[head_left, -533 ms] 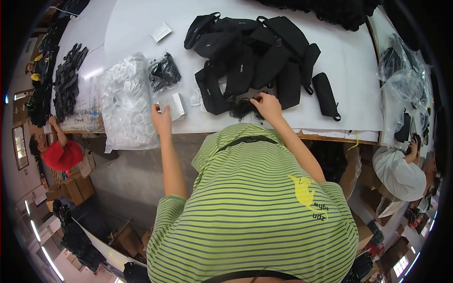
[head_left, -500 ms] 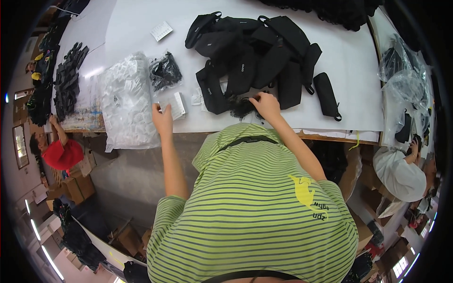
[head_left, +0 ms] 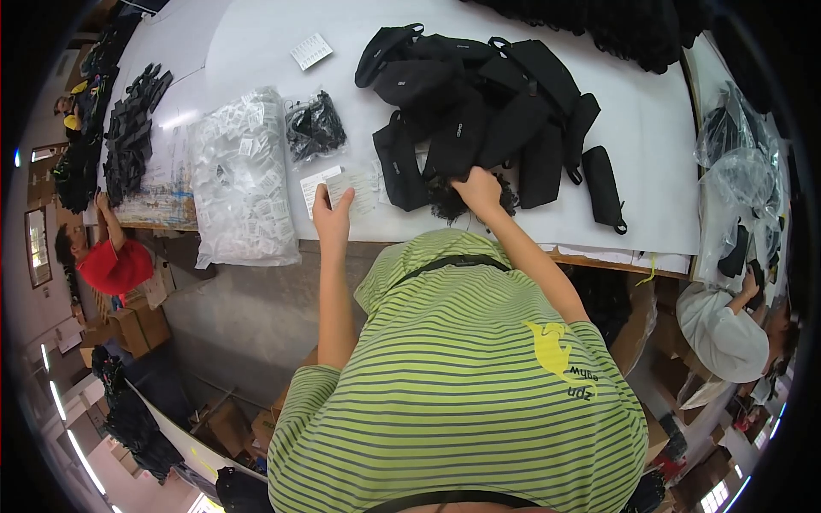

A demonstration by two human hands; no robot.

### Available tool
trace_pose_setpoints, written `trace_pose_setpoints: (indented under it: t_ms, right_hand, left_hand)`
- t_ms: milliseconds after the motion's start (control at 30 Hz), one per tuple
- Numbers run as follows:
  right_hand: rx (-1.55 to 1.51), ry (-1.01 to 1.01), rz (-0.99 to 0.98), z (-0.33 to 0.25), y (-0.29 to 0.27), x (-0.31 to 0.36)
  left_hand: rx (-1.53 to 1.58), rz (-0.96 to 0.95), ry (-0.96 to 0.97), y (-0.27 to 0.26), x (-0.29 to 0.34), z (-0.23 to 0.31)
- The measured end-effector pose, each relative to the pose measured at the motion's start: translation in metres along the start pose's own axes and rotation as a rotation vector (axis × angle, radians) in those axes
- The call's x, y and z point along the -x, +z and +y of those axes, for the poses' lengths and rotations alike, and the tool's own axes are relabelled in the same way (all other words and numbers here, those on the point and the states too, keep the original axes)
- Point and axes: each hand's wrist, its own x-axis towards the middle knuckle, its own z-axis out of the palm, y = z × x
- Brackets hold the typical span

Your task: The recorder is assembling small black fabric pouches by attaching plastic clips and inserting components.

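Observation:
My left hand (head_left: pixel 333 215) is at the table's near edge, thumb and forefinger closed on the lower end of a white printed card (head_left: pixel 321 185). More pale printed cards (head_left: pixel 363 193) lie just right of it, their edges blurred. My right hand (head_left: pixel 479 193) is closed, its fingertips in a tangle of thin black strings (head_left: pixel 445 202); how much they grip is hidden. Right behind that hand, a heap of black fabric pouches (head_left: pixel 457 137) covers the table's middle. One pouch (head_left: pixel 400 167) leans out at the heap's left.
A large clear bag of white tags (head_left: pixel 244 179) lies left, beside a small bag of black parts (head_left: pixel 315 126). Farther back is another card (head_left: pixel 310 51). A lone black pouch (head_left: pixel 604 188) lies right. Co-workers in red (head_left: pixel 118 267) and white (head_left: pixel 723 329) are at either side.
My left hand has shifted right, with its fingers pointing up along the card. The right hand's fingers have bunched closed in the strings. The whole view has shifted slightly.

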Motion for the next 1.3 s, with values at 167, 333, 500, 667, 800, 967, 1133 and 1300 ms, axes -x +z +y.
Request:
trace_pose_setpoints:
  t_ms: [167, 333, 500, 667, 800, 967, 1133, 1300]
  right_hand:
    - [0.078, -0.068, 0.026, 0.008, 0.007, -0.001]
    - [-0.221, -0.066, 0.043, -0.001, -0.045, 0.022]
    - [-0.474, -0.136, 0.096, -0.026, -0.116, 0.053]
    - [-1.297, -0.124, 0.084, -0.050, -0.145, 0.078]
    - [-1.505, -0.067, -0.138, -0.048, -0.158, 0.078]
    - [-1.076, -0.080, -0.013, -0.060, -0.164, 0.089]
    - [-0.845, -0.214, 0.037, -0.069, -0.172, 0.096]
    - [-0.767, -0.277, 0.055, -0.071, -0.173, 0.096]
  left_hand:
    - [0.023, -0.060, -0.040, 0.017, -0.001, 0.007]
    - [0.052, -0.091, -0.046, 0.023, 0.006, 0.021]
    - [0.171, -0.159, -0.163, 0.040, 0.013, 0.048]
    - [0.264, -0.366, -0.150, 0.060, 0.028, 0.088]
    - [0.110, -0.479, 0.055, 0.075, 0.048, 0.113]
    - [0.268, -0.569, 0.045, 0.082, 0.059, 0.129]
    - [0.151, -0.547, 0.076, 0.078, 0.064, 0.138]
    - [0.117, -0.453, 0.231, 0.079, 0.068, 0.138]
